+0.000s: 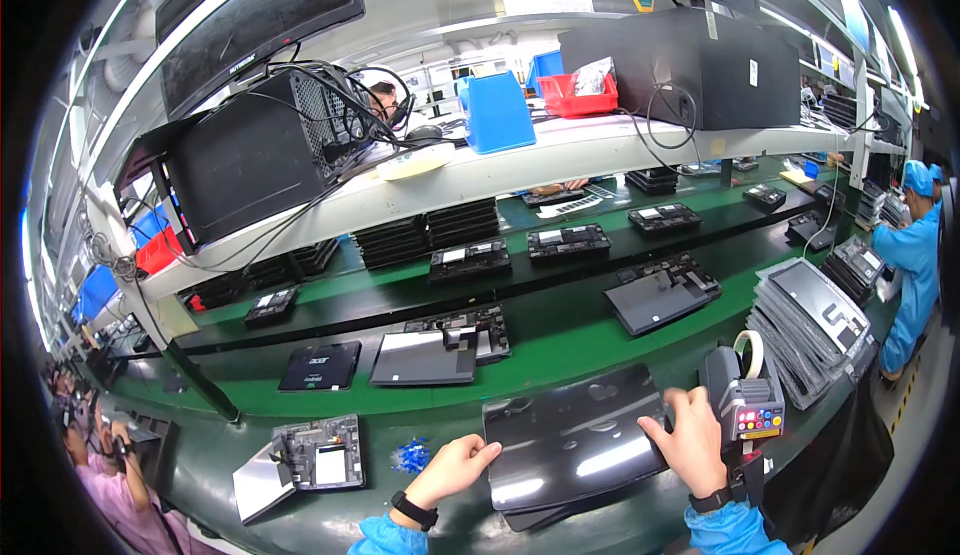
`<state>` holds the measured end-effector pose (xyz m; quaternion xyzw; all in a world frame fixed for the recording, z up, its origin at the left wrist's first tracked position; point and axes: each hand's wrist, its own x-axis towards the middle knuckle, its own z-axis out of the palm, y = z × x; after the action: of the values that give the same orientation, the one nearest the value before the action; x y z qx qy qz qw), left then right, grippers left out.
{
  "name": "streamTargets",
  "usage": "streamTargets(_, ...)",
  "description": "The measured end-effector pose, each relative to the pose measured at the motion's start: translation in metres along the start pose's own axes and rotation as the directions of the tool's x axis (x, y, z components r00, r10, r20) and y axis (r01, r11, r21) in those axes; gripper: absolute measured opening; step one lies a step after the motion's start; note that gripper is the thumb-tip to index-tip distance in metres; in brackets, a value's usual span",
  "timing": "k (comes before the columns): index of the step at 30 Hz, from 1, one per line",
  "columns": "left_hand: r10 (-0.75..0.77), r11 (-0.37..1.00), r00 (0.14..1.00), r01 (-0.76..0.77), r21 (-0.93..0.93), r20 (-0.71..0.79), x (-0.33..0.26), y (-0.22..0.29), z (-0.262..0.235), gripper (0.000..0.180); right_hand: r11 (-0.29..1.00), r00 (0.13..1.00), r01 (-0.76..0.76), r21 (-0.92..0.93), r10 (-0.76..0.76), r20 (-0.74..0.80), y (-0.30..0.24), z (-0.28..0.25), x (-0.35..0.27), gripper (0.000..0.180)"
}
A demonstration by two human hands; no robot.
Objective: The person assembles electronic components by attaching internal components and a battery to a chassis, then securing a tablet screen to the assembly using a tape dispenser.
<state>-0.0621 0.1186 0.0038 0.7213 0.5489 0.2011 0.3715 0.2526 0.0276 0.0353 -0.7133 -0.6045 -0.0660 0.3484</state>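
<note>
Glossy black panel [575, 440] on the green counter [560, 340] judged thin, stiff, slippery, scratch-prone (fingerprints likely); left hand [455, 467] and right hand [690, 440] each clamp an opposite edge

Dark monitor [262, 17] overhead (upper left)

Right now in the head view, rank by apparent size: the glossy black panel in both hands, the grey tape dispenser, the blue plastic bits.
1. Glossy black panel, largest.
2. Grey tape dispenser with coloured buttons.
3. Small pile of blue plastic bits, smallest.
All lie at similar nearness on the front bench, so the order looks safe.
</note>
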Motion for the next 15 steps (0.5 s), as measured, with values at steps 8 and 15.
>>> streamTargets(8,-0.007,0.998,0.998,0.002,-0.069,-0.070,-0.001,0.009,-0.001,0.039,0.995,0.989,-0.096,0.003,0.095,0.113,0.021,0.027,0.001,0.040)
streamTargets(15,0.156,0.981,0.980,-0.169,-0.095,-0.124,-0.038,0.053,-0.025,0.029,0.531,0.954,-0.217,0.819,0.292,0.063,0.003,0.011,0.015,0.030)
